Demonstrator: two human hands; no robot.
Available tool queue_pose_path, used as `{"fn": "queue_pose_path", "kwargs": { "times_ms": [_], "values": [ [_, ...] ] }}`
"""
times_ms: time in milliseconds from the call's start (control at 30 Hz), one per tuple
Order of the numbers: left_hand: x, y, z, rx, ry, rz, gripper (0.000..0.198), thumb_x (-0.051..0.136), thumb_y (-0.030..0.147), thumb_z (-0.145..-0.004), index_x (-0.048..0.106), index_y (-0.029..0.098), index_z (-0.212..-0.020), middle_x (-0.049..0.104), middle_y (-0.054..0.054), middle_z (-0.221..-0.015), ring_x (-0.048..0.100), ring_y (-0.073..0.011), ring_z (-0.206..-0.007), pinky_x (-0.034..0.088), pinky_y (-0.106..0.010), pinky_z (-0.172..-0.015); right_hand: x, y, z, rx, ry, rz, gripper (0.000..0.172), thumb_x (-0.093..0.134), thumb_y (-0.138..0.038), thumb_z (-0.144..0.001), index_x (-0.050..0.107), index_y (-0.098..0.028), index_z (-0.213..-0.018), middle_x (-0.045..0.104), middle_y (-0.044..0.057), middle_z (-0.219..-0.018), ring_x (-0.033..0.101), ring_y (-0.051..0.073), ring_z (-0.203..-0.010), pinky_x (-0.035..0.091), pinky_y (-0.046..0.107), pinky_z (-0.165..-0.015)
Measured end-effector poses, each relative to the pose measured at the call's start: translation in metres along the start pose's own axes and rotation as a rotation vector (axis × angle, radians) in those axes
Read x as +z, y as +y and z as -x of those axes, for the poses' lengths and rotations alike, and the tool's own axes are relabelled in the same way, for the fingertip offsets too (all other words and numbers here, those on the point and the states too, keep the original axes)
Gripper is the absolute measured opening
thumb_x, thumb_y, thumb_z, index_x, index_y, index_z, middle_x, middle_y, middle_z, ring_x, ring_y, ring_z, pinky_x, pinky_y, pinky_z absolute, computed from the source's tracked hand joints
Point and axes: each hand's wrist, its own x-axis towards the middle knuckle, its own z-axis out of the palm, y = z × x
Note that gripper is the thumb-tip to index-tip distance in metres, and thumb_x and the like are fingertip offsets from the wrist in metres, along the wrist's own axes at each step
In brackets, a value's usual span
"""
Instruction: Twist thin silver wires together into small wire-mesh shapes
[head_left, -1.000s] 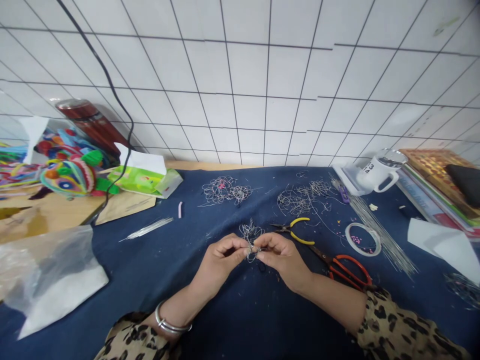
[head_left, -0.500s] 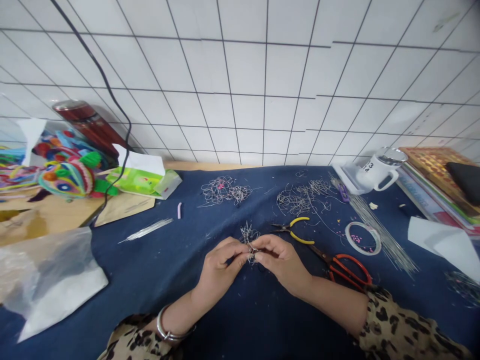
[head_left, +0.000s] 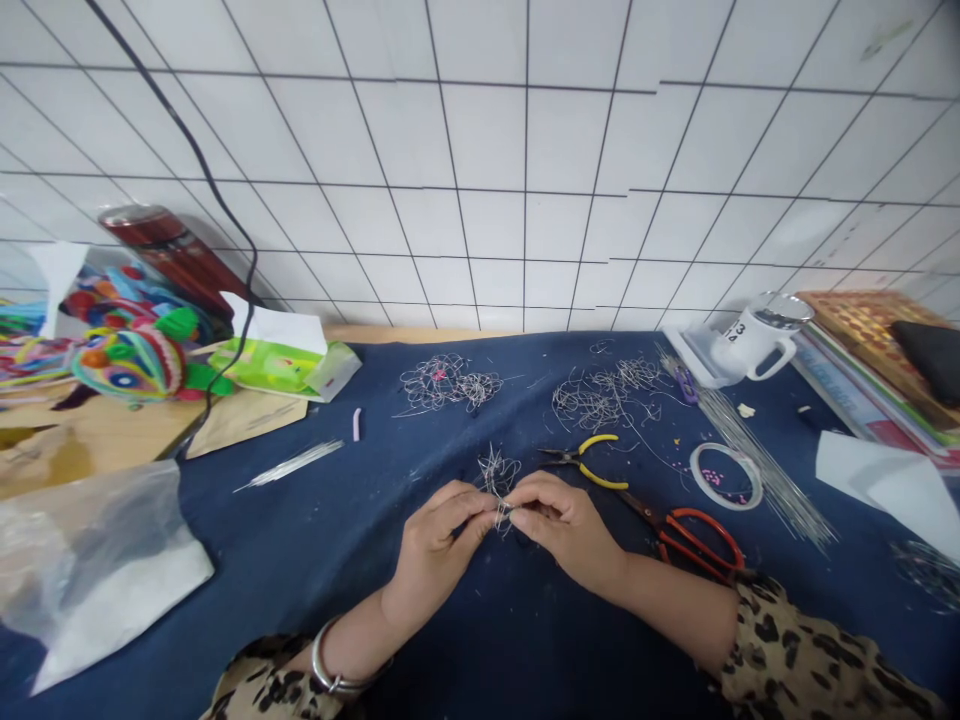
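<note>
Both hands meet over the dark blue cloth (head_left: 300,570) and pinch one bundle of thin looped wire (head_left: 498,468). My left hand (head_left: 444,535) grips it from the left with thumb and forefinger. From the right, my right hand (head_left: 562,525) pinches the same bundle, its fingertips almost touching those of the left. Wire loops stick up above the fingers and a few hang below; the gripped middle is hidden. Nearest my right hand lie pliers with yellow handles (head_left: 597,463), jaws towards the left, and scissors with red handles (head_left: 701,540).
Two tangles of wire, left (head_left: 442,384) and right (head_left: 600,392), lie at the back. Straight wires (head_left: 765,460), a white ring (head_left: 697,490) around pink beads and a white mug (head_left: 754,340) are at right. A plastic bag of white material (head_left: 127,600) and a colourful stuffed toy (head_left: 135,365) are at left.
The fingers have shifted slightly on the wire bundle, and its loops look a little more spread. The whole view has moved slightly; the tools lie where they were.
</note>
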Motion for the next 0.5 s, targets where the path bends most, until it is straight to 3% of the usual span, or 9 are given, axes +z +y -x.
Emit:
{"fn": "queue_pose_path", "kwargs": {
  "times_ms": [267, 500],
  "values": [
    [0.0012, -0.001, 0.0014, 0.142, 0.049, -0.09, 0.016, 0.061, 0.007, -0.077, 0.065, 0.017, -0.089, 0.064, -0.005, -0.077, 0.06, -0.0149, -0.071, 0.051, -0.027, -0.064, 0.0011, 0.0, 0.002, -0.02, -0.008, -0.04, 0.012, 0.059, -0.017, -0.08, 0.067, -0.022, -0.089, 0.06, 0.003, -0.089, 0.057, 0.015, -0.086, 0.045, 0.029, -0.08],
    [-0.0001, 0.003, 0.0038, 0.173, 0.03, -0.233, 0.009, 0.061, 0.009, -0.076, 0.062, 0.017, -0.081, 0.062, -0.003, -0.071, 0.058, -0.014, -0.065, 0.048, -0.027, -0.062, 0.0022, 0.0007, 0.001, -0.014, -0.007, -0.077, 0.012, 0.058, -0.016, -0.08, 0.067, -0.021, -0.087, 0.06, 0.002, -0.088, 0.057, 0.014, -0.084, 0.045, 0.027, -0.079]
  ]
}}
